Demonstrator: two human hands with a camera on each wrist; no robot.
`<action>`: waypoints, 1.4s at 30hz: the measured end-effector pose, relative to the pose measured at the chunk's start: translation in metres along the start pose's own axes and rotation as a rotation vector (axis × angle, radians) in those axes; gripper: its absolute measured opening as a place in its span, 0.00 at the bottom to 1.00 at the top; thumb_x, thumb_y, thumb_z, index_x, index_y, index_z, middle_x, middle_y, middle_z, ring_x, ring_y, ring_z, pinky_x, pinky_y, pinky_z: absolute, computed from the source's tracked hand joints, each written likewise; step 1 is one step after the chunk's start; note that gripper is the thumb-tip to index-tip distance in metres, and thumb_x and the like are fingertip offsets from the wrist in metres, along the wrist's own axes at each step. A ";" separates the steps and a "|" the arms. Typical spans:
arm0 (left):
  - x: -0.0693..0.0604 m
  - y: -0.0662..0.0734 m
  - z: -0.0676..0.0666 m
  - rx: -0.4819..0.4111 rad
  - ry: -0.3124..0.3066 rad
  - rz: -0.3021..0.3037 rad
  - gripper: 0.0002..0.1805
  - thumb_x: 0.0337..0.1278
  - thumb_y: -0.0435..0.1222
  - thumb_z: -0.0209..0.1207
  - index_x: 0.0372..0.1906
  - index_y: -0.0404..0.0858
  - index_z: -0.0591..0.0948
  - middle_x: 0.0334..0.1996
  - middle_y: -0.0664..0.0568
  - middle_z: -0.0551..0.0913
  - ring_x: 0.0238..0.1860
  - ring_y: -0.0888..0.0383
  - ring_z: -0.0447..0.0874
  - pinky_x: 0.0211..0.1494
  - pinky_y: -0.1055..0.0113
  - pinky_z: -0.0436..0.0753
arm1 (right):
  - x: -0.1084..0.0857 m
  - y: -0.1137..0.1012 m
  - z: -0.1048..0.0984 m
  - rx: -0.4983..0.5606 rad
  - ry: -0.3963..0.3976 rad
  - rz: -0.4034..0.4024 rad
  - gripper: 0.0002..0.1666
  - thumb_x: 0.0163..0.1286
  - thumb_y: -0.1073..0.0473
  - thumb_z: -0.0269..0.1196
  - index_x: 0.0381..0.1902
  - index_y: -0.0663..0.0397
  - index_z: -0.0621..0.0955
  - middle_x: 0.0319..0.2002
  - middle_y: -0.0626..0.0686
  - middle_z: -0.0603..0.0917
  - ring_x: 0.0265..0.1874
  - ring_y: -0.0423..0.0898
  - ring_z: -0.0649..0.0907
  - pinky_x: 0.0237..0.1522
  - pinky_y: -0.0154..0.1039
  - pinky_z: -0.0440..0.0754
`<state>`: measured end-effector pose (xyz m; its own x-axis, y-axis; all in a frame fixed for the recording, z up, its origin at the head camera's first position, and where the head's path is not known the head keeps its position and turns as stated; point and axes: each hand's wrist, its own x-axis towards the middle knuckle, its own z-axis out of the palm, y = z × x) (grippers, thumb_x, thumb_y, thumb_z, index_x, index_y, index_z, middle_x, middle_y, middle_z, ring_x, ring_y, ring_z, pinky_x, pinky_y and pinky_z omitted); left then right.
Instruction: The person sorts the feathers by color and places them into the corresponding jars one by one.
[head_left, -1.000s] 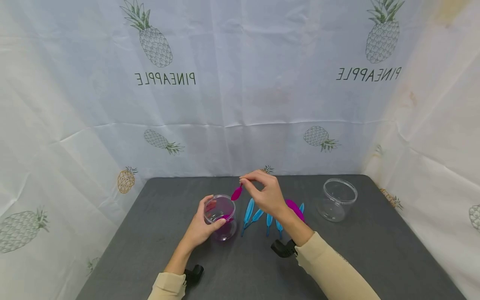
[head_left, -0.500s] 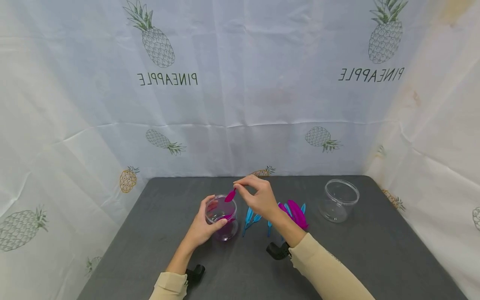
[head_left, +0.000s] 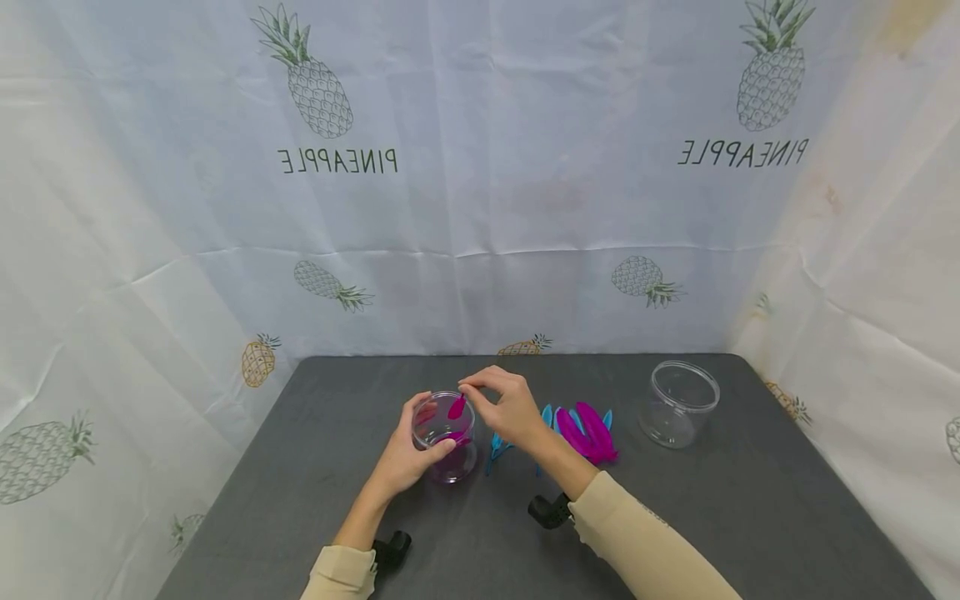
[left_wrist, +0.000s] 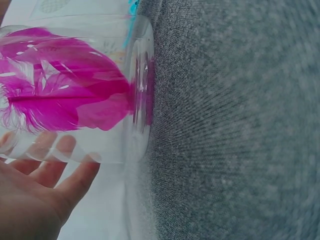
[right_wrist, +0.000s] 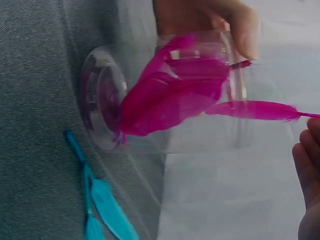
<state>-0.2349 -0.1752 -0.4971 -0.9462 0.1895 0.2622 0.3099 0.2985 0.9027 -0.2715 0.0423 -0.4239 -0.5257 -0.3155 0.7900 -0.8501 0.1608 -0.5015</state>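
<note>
Short of the tabletop's (head_left: 285, 492) far edge, the left hand (head_left: 405, 454) grips one jar (head_left: 462, 463), seemingly steadying it around the feather (right_wrist: 270, 110) the right hand (head_left: 510, 408) pinches.

Magenta feathers (right_wrist: 272, 110), blue feathers (right_wrist: 111, 209); clear jar (head_left: 454, 468); grey table (head_left: 337, 392); pineapple-print curtain (head_left: 480, 208).

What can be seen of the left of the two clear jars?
This round, open-topped jar looks like clear plastic, with a thick rim and ringed base. It appears upright on the dark tabletop. The left hand's grip wraps round its side. Magenta feathers sit inside; another feather, pinched in the right hand's grip, enters its mouth.
</note>
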 end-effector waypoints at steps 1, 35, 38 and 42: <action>0.000 0.000 0.000 -0.002 -0.001 0.002 0.48 0.57 0.45 0.71 0.76 0.43 0.56 0.70 0.40 0.69 0.71 0.40 0.67 0.71 0.38 0.68 | -0.001 0.001 0.001 -0.005 -0.004 0.007 0.06 0.67 0.71 0.68 0.39 0.61 0.89 0.35 0.54 0.89 0.35 0.48 0.86 0.36 0.45 0.87; 0.001 0.001 -0.001 -0.011 -0.007 0.021 0.49 0.58 0.43 0.71 0.77 0.40 0.55 0.69 0.38 0.69 0.69 0.38 0.69 0.66 0.39 0.74 | -0.022 0.016 0.022 -0.215 -0.178 -0.068 0.05 0.66 0.65 0.71 0.39 0.58 0.90 0.35 0.49 0.89 0.40 0.45 0.85 0.47 0.36 0.86; 0.001 0.001 -0.001 -0.005 -0.008 0.020 0.49 0.58 0.43 0.71 0.77 0.41 0.55 0.69 0.38 0.69 0.69 0.38 0.69 0.66 0.40 0.74 | -0.023 0.015 0.021 -0.232 -0.187 -0.074 0.05 0.65 0.65 0.71 0.39 0.57 0.90 0.36 0.48 0.89 0.40 0.44 0.85 0.47 0.36 0.86; 0.000 0.001 -0.001 -0.001 -0.005 0.013 0.48 0.58 0.43 0.71 0.77 0.42 0.56 0.70 0.38 0.69 0.70 0.39 0.68 0.67 0.39 0.73 | -0.022 0.014 0.018 -0.212 -0.200 -0.065 0.05 0.65 0.66 0.71 0.39 0.59 0.90 0.36 0.49 0.89 0.41 0.45 0.85 0.48 0.37 0.86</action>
<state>-0.2350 -0.1761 -0.4962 -0.9415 0.1979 0.2728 0.3226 0.2950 0.8994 -0.2709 0.0343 -0.4550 -0.4710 -0.5060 0.7226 -0.8805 0.3193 -0.3503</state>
